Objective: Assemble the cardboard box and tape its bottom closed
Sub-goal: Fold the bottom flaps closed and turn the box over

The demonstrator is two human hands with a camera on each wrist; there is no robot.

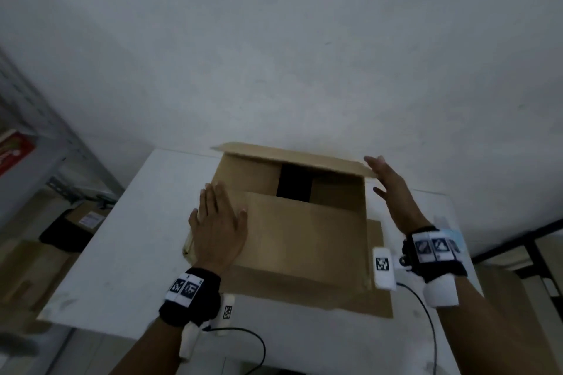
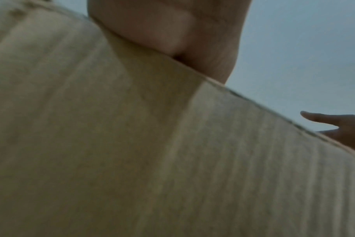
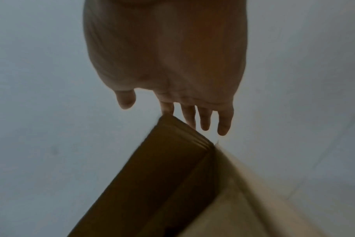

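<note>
Cardboard box (image 1: 292, 222) on worktop (image 1: 128, 253): left hand (image 1: 217, 227) flat, fingers straight, pinning near flap under them; right hand (image 1: 393, 189) open, fingers seemingly touching far flap (image 1: 292, 155) to fold it.

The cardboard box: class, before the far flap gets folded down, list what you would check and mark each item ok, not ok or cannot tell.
1. Cardboard box sits on the white table: ok.
2. Near flap is folded over the opening, with the left hand flat on the box's left side: ok.
3. Right hand has reached the far flap, fingers straight at its right end: ok.
4. Far flap is folded down: not ok, it stands up.
5. Opening is closed: not ok, a dark gap shows between the flaps.
6. Tape is at hand: cannot tell, none is in view.
</note>
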